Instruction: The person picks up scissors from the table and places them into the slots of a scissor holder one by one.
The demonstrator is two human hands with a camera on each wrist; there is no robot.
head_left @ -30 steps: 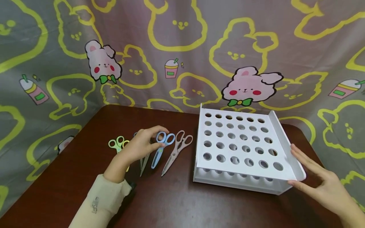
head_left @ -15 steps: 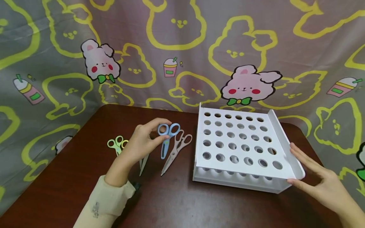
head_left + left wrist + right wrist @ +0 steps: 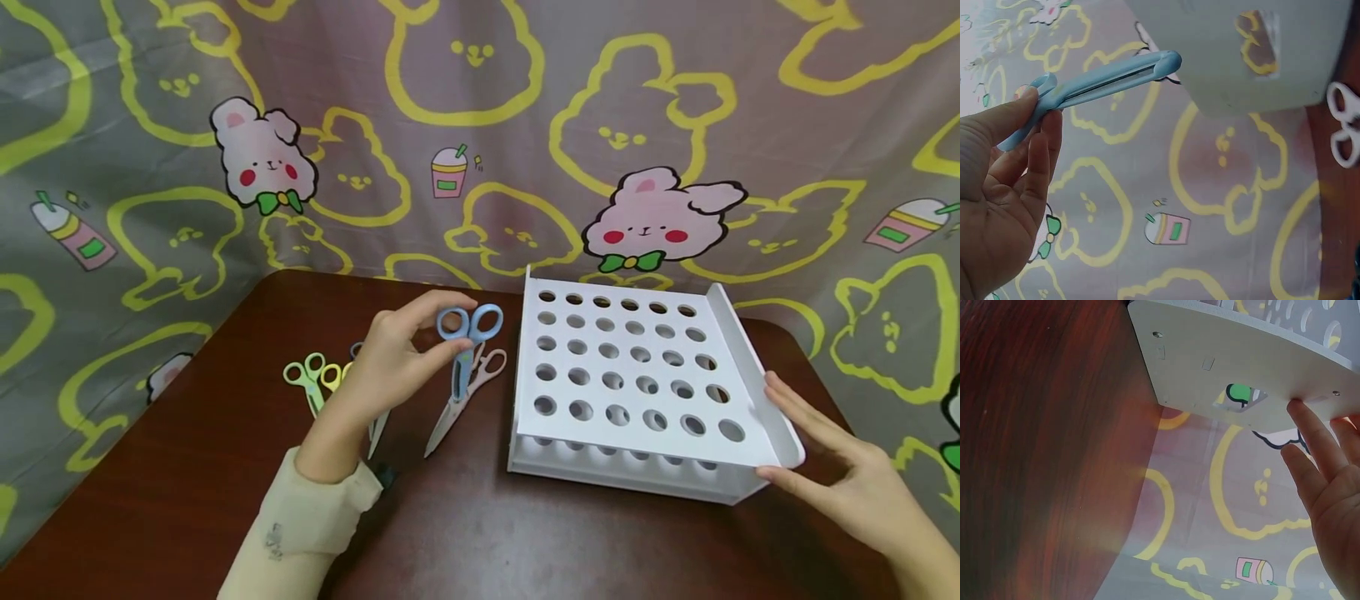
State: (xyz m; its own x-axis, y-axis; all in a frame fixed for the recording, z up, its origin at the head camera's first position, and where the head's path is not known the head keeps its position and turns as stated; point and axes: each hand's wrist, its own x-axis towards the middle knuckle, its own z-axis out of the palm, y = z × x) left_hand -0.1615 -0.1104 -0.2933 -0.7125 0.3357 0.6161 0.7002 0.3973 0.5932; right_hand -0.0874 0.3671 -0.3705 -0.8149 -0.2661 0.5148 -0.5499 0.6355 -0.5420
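My left hand [image 3: 420, 337] pinches the handles of blue scissors [image 3: 463, 350] and holds them off the table, loops up and blades pointing down. The left wrist view shows the blue scissors [image 3: 1104, 78] edge-on between the thumb and fingers of my left hand [image 3: 1010, 181]. A white rack [image 3: 630, 367] with many round holes stands to the right on the table. My right hand [image 3: 813, 442] lies with straight fingers against the rack's right side wall. From below, in the right wrist view, the fingertips of the right hand [image 3: 1325, 481] touch the rack's side panel [image 3: 1229, 356].
On the dark wooden table [image 3: 187, 475] lie pale pink scissors [image 3: 480, 375], green scissors [image 3: 306, 379], yellow scissors [image 3: 331, 377] and another pair partly hidden under my left hand. A cartoon-print cloth [image 3: 480, 125] hangs behind and around the table.
The left hand has lifted the blue scissors off the table and carried them up and to the right, turning the blades downward. The right hand stays against the rack.
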